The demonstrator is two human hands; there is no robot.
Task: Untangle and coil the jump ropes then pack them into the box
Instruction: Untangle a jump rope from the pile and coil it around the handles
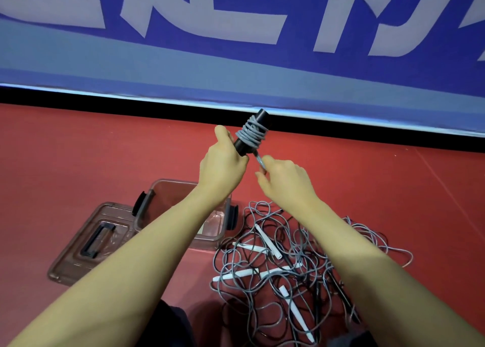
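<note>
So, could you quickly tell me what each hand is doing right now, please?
Left hand: closed around the black handles, which have grey rope wound round them.
Right hand: pinching the loose rope end just below the handles.

A red floor is seen across the lower part of the view, with thin pale lines marked on it at the right. Along its far edge a black strip is laid, and just above that a narrow pale edge is seen. Behind it a blue banner is stretched across the whole width, printed with large pale characters that are cut off by the top of the frame.
</note>
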